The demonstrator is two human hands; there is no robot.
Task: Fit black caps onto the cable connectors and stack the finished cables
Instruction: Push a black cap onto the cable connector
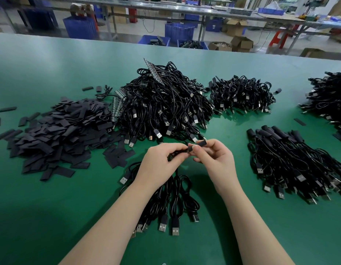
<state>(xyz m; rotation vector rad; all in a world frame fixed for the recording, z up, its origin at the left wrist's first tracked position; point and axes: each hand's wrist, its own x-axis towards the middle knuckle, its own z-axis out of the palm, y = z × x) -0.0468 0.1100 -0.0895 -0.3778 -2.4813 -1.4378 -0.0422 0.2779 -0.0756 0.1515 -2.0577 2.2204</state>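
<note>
Over the green table (51, 217), my left hand (160, 161) grips the connector ends of several black cables (173, 199), whose loops and USB plugs hang down beneath my wrists. My right hand (213, 157) pinches a black cap (198, 145) and holds it against the connector end in my left hand. A heap of loose flat black caps (57, 134) lies at the left. Straight ahead sits a big pile of uncapped cables (165, 106). Capped cables (288, 159) lie stacked at the right.
A smaller cable pile (242, 92) sits at the back right, and another (330, 96) at the far right edge. Stray caps (7, 109) dot the left of the table. Beyond the table are benches, blue crates (79, 27) and cardboard boxes (240, 43).
</note>
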